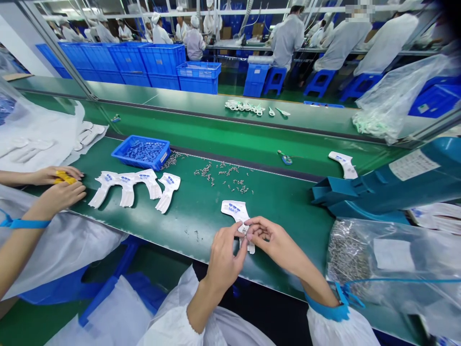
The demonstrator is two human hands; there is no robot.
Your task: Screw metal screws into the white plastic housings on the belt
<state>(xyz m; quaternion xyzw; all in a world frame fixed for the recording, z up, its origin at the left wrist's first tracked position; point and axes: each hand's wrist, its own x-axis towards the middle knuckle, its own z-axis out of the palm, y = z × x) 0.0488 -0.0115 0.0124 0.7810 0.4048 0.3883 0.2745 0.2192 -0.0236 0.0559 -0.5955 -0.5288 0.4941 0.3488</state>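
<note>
A white pistol-shaped plastic shell half (234, 208) with blue pieces in its upper part lies on the green bench in front of me. Over its handle, the fingertips of my left hand (225, 252) and my right hand (270, 236) meet in a pinch. Whatever sits between them is too small to make out. Small metal parts (239, 185) are scattered just beyond the shell. To the left, several similar white shells (127, 185) lie in a row, below a blue tray (142, 151) of small blue pieces.
A co-worker's hands (61, 192) hold a yellow object at left. On the right are a teal machine (389, 173), a clear bag of metal parts (351, 250) and another white shell (344, 164). A conveyor belt (230, 142) runs behind the bench, carrying a small part (285, 158).
</note>
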